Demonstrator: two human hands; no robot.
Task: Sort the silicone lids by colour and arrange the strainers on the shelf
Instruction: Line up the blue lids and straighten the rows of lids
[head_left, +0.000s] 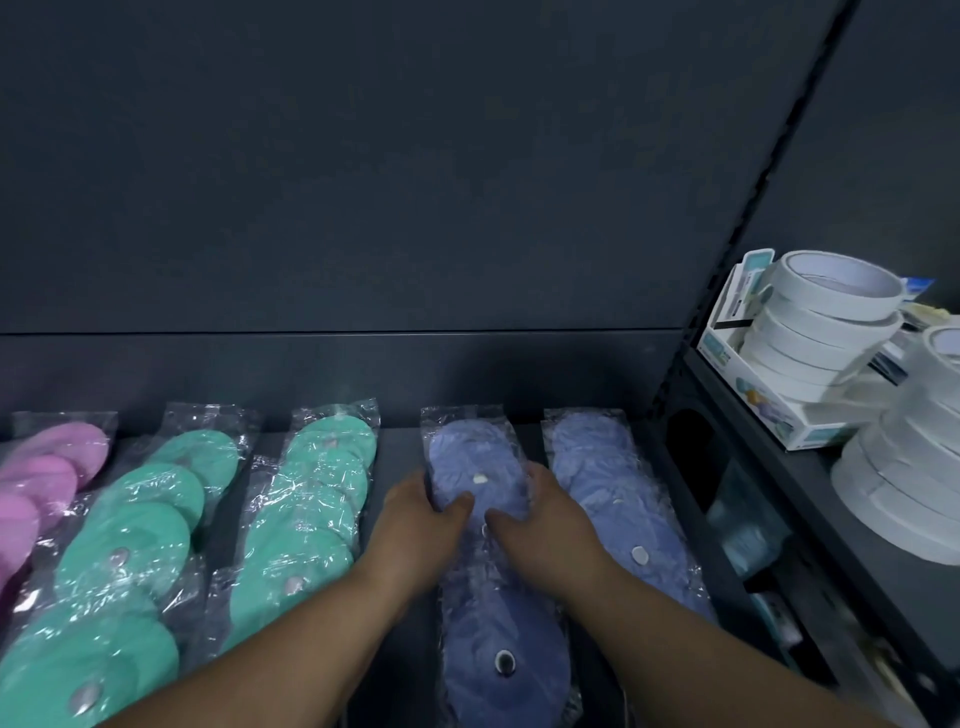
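Silicone lids in clear plastic bags lie in rows on a dark shelf (400, 597): a pink row (47, 467) at far left, two green rows (140, 525) (311, 499), and two blue rows (498, 623) (613, 499). My left hand (421, 519) and my right hand (540, 519) grip one bagged blue lid (475, 470) in the nearer blue row, one on each side with thumbs on top. No strainers are in view.
A dark back panel (363, 208) rises behind the shelf. To the right, a neighbouring shelf section (852, 493) carries stacks of white tape rolls (821, 332) (909, 467) and a white display box (769, 410). Narrow gaps of bare shelf separate the rows.
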